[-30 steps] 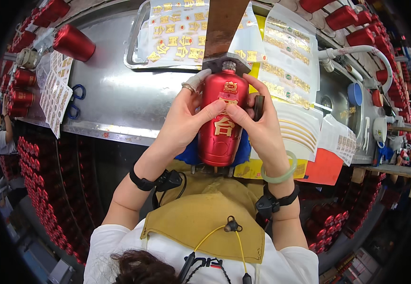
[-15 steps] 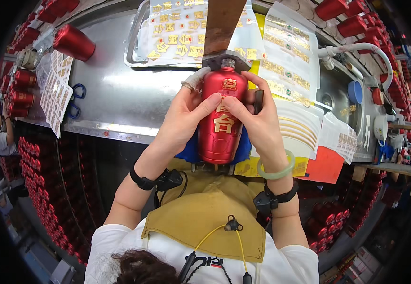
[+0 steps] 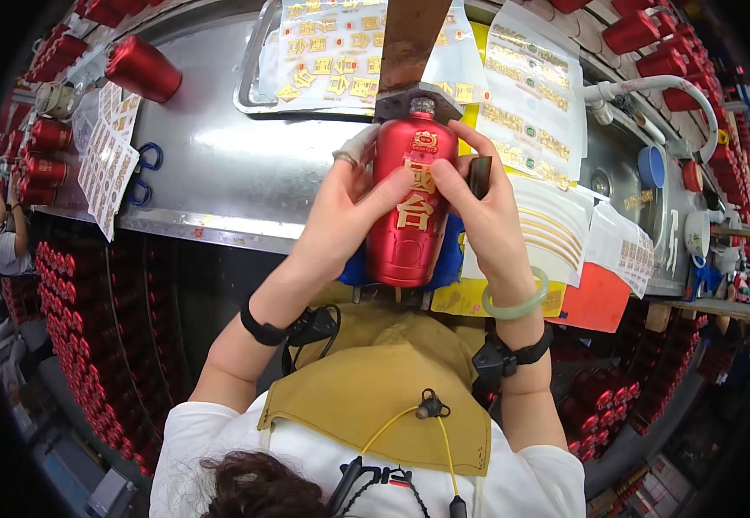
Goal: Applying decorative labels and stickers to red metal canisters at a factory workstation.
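A glossy red bottle [image 3: 402, 255] lies neck-away on a blue padded support [image 3: 449, 252], its clear glass mouth close to a dark metal block. Raised gold characters and a small gold emblem run down its front. My left hand [image 3: 340, 207], with pale covers on some fingers, wraps the bottle's left side, thumb by the upper character. On the other side my right hand [image 3: 489, 216] grips it too, thumb resting near that character's right edge. A dark flat piece [image 3: 479, 177] sits among my right fingers; its kind is unclear.
A wooden post [image 3: 411, 47] rises beyond the bottle. Sheets of gold characters lie on a metal tray [image 3: 243, 82]; a gold sticker sheet [image 3: 534, 104] is at right. Blue scissors [image 3: 145, 173] and another red bottle [image 3: 143, 69] are left. A white curved pipe [image 3: 660, 86] stands right.
My right thumb has slid right and away from me, uncovering more of the upper gold character. Both hands stay on the bottle. The whole view has shifted slightly.
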A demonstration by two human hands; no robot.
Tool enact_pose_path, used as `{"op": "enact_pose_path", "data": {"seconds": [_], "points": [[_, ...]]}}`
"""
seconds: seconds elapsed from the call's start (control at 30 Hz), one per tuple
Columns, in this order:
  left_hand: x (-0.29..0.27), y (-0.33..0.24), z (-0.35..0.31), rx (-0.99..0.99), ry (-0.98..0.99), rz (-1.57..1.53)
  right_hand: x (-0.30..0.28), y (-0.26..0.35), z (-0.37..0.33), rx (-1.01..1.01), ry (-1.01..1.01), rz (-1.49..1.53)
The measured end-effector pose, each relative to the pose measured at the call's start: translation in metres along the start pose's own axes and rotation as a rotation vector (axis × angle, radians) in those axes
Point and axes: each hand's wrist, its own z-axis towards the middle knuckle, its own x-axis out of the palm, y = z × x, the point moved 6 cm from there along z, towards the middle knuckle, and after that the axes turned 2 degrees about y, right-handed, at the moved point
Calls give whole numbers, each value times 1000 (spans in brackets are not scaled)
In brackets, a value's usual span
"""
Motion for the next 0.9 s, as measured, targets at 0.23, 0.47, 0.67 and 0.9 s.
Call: {"op": "enact_pose_path", "data": {"seconds": [0.23, 0.47, 0.67, 0.9], "points": [[11, -1, -14, 113, 30, 288, 6, 4, -2, 20, -29, 18], [9, -1, -14, 119, 41, 308, 6, 6, -3, 36, -20, -4], [7, -1, -13, 116, 78, 281, 2, 1, -2, 31, 22, -32], [1, -1, -10, 6, 80, -20, -6, -2, -12, 17, 115, -61]]}}
